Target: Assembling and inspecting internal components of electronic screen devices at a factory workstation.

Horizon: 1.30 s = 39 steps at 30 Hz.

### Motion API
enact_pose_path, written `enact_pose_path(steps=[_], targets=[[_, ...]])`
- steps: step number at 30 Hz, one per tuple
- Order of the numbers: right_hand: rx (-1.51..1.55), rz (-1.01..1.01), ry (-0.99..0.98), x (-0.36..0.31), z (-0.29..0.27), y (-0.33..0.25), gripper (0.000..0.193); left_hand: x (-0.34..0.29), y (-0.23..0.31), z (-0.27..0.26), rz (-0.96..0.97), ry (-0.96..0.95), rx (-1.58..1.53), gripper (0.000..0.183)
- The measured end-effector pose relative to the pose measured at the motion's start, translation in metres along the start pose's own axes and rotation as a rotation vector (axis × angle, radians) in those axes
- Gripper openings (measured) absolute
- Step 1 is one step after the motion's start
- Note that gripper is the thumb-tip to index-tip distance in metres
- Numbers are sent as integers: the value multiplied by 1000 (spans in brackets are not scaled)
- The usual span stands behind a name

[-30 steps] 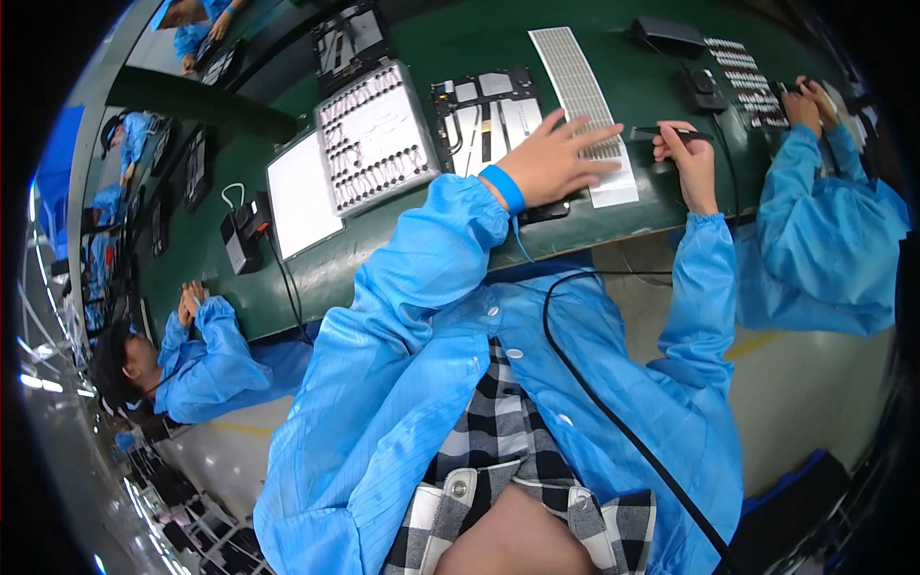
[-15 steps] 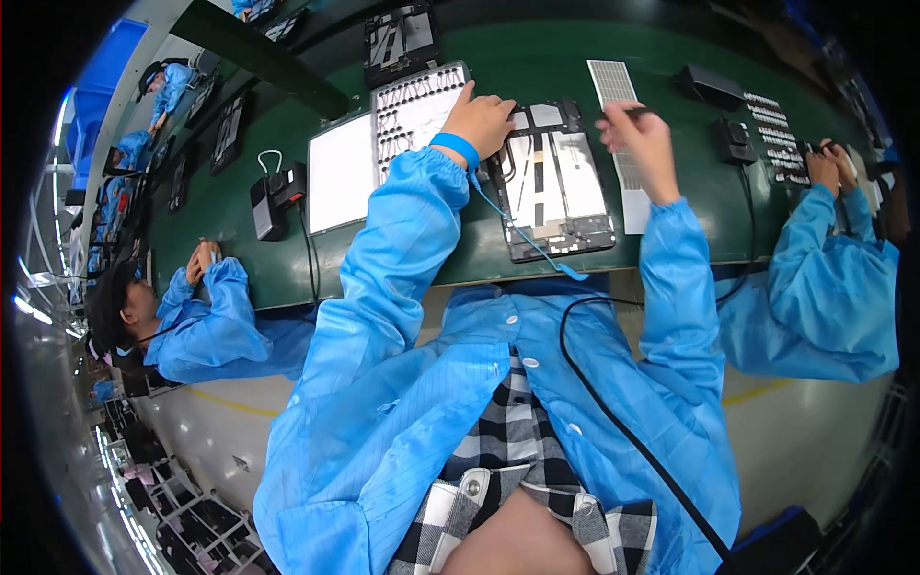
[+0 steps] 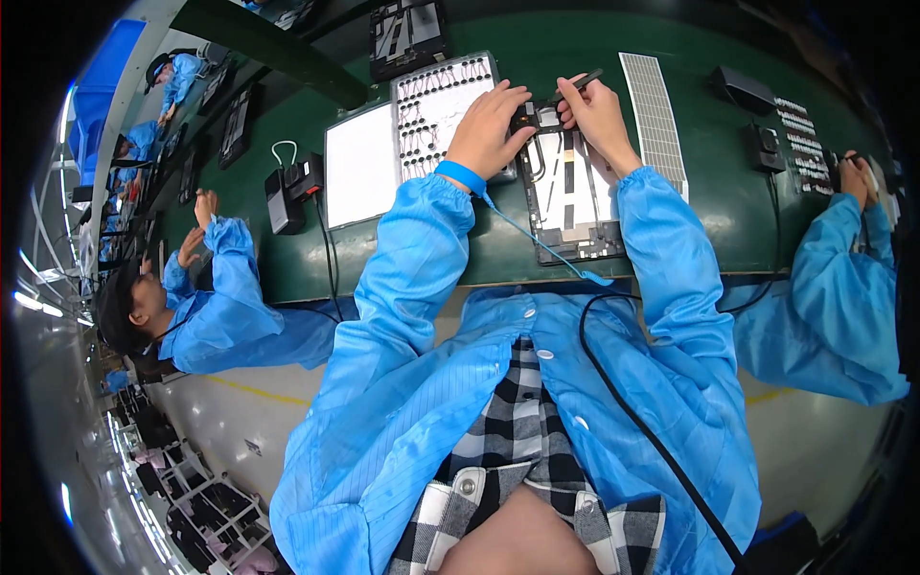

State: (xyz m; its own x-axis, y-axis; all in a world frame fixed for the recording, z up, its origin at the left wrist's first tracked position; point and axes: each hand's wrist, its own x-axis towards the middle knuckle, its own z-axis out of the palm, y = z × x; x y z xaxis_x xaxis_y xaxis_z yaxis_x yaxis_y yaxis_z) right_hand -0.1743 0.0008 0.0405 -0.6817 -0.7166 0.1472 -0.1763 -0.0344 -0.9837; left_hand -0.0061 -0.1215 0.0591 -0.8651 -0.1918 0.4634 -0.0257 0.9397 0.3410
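Lying flat on the green workbench (image 3: 479,259), an opened tablet-like device (image 3: 572,196) sits straight ahead of the person, its long side running away from the body. The device shows a dark frame around pale, silvery inner panels, with a black strip down the middle and a darker band of small parts along its near edge. Its far end is covered by both hands.

The left hand (image 3: 487,129) rests palm down on the device's far left corner, fingers spread and lightly curled, pressing on it rather than closed round anything; a blue wrist strap (image 3: 460,176) circles that wrist, and its coiled blue cord (image 3: 537,240) runs across the device's left side toward the bench edge. The right hand (image 3: 596,107) hovers over the device's far right corner, fingers pinched shut on a thin black tool (image 3: 582,82) whose shaft slants up and right, away from the device; its tip is hidden behind the fingers.

Just left of the device lies a white tray (image 3: 436,110) with rows of small dark parts, the left hand partly over its right edge. Beyond that tray, farther left of the device, is a blank white sheet (image 3: 359,177). Just right of the device stands a long pale gridded strip (image 3: 656,120). Other people in blue coats work well apart from the device on both sides.
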Motion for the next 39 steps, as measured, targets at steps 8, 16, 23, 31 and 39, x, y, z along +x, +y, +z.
enact_pose_path(steps=[8, 16, 23, 31, 39], targets=[[-35, 4, 6, 2, -1, 4, 35, 2, -1, 2, 13, -27, 10, 34], [-52, -13, 12, -1, 0, 2, 32, 2, 3, -3, 79, -117, 110, 23], [1, -273, 247, -27, -26, -57, 22, 3, 4, -2, 106, -186, 95, 24], [36, -23, 297, -98, -195, -7, 24, 20, 43, 12, 253, -256, 93, 30], [-2, 92, 197, -122, -193, 20, 22, 27, 113, 85, 464, -443, -3, 45]])
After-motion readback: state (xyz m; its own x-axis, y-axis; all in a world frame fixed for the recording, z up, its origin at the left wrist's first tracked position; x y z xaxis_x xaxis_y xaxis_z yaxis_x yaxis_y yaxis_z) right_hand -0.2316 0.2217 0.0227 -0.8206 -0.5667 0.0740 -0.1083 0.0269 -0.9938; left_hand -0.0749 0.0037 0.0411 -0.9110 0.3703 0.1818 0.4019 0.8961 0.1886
